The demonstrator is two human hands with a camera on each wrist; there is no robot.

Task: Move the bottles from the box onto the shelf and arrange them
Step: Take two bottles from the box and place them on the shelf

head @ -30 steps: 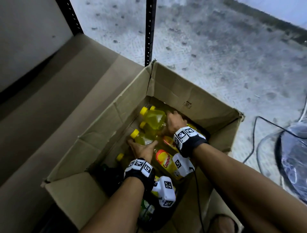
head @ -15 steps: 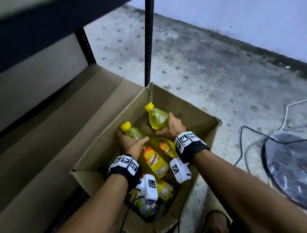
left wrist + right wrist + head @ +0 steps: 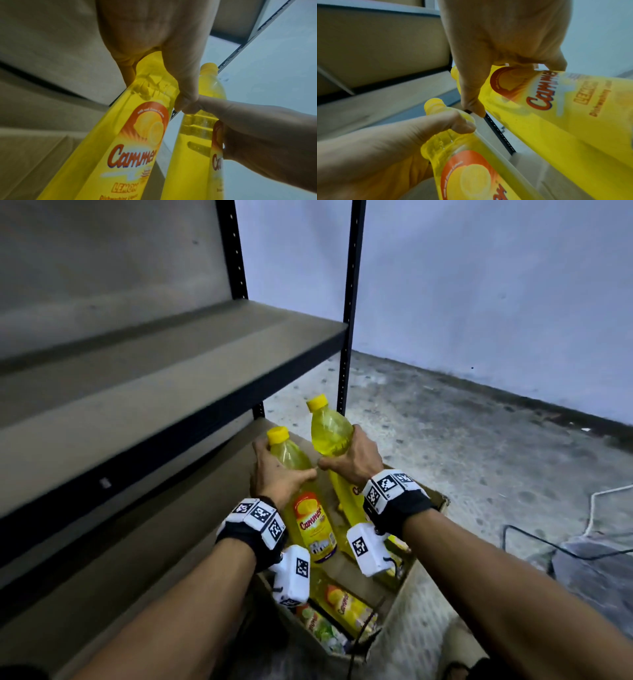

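Observation:
Two yellow lemon dish-liquid bottles with yellow caps are held upright above the open cardboard box. My left hand grips the left bottle around its shoulder, just below the cap. My right hand grips the right bottle, which is a little higher. The two thumbs nearly meet between the bottles. In the left wrist view my left hand wraps the left bottle. In the right wrist view my right hand holds the right bottle. More bottles lie in the box.
The metal shelf unit stands to the left, with a bare middle board at about hand height and a lower board beside the box. A black upright rises just behind the bottles. A cable and a dark object lie on the floor at right.
Both hands have lifted their bottles up out of the box, from lying among the others to upright above it. The view has risen toward the shelf.

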